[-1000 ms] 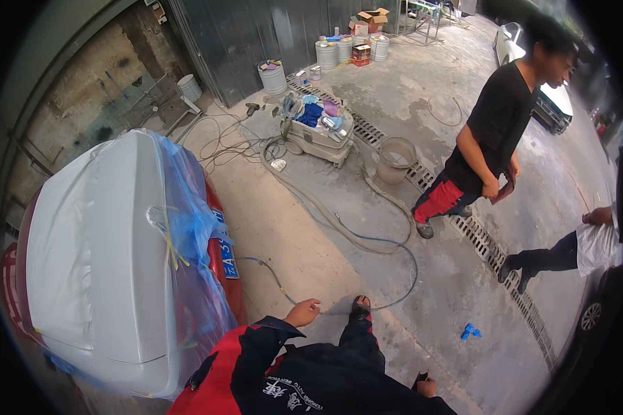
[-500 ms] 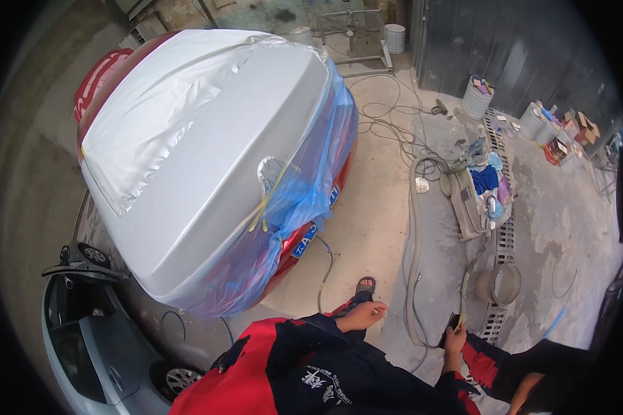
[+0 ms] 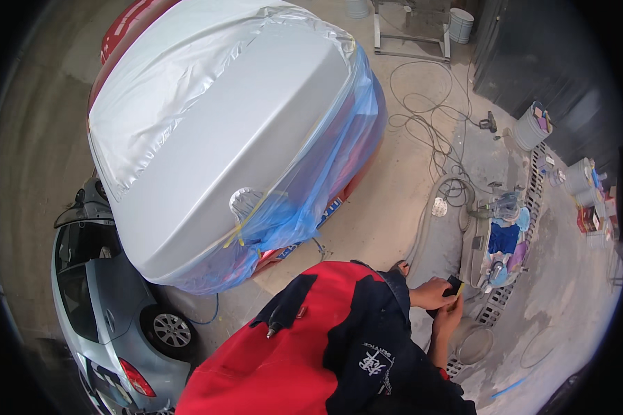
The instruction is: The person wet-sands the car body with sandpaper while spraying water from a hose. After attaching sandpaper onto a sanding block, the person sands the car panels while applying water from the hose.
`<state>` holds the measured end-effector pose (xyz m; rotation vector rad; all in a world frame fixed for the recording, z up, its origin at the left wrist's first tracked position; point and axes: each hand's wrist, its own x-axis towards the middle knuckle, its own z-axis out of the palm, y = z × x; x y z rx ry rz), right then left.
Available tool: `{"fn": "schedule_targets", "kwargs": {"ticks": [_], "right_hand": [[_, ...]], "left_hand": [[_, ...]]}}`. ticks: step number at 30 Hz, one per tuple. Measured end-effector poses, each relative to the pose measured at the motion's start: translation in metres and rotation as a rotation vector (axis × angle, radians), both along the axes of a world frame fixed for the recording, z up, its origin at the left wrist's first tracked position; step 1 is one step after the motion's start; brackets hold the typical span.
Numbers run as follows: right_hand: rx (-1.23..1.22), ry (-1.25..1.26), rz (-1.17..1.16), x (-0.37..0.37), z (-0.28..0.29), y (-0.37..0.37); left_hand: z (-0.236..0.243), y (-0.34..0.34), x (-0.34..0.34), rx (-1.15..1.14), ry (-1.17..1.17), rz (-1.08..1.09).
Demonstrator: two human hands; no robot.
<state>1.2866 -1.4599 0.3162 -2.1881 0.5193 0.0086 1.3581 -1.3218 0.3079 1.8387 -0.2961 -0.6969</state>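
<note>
My left hand (image 3: 431, 294) and my right hand (image 3: 448, 319) are together at the right of my body. Between them is a small dark flat piece with a yellow edge (image 3: 454, 285); its exact kind does not show. The fingers of my right hand are closed on its near side, and my left fingers pinch at it from the left, partly hiding it. Ahead to the left stands a red car whose rear panel (image 3: 218, 162) is smooth pale grey. Blue masking film (image 3: 304, 214) hangs over its lower rear, and whitish sheeting (image 3: 166, 90) covers its upper part.
A grey car (image 3: 111, 297) stands at the lower left. Right of my hands are a cart (image 3: 472, 256) with cloths, a drain grate (image 3: 495, 308) and a round metal ring (image 3: 475, 344). Hoses and cables (image 3: 429, 117) lie looped on the floor. Buckets (image 3: 533, 128) stand along the dark wall.
My left hand has moved right and met my right hand at the dark flat piece. My body has turned and leaned, so the cars and floor things appear shifted.
</note>
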Motion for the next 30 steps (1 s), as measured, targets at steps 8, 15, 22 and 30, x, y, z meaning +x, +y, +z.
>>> {"fn": "schedule_targets", "kwargs": {"ticks": [8, 15, 22, 30], "right_hand": [[0.237, -0.010, 0.462, 0.254, 0.045, 0.014], [0.350, 0.074, 0.668, 0.497, 0.049, 0.025], [0.107, 0.222, 0.011, 0.562, -0.023, -0.123], [-0.005, 0.710, -0.797, 0.448, -0.135, -0.260]], "left_hand": [[0.037, 0.013, 0.213, -0.615, 0.408, 0.520], [-0.008, 0.055, 0.422, -0.548, 0.476, 0.709], [-0.044, 0.065, 0.646, -0.235, 0.495, 0.633], [-0.037, -0.021, 0.883, -0.210, 0.450, 0.458]]}}
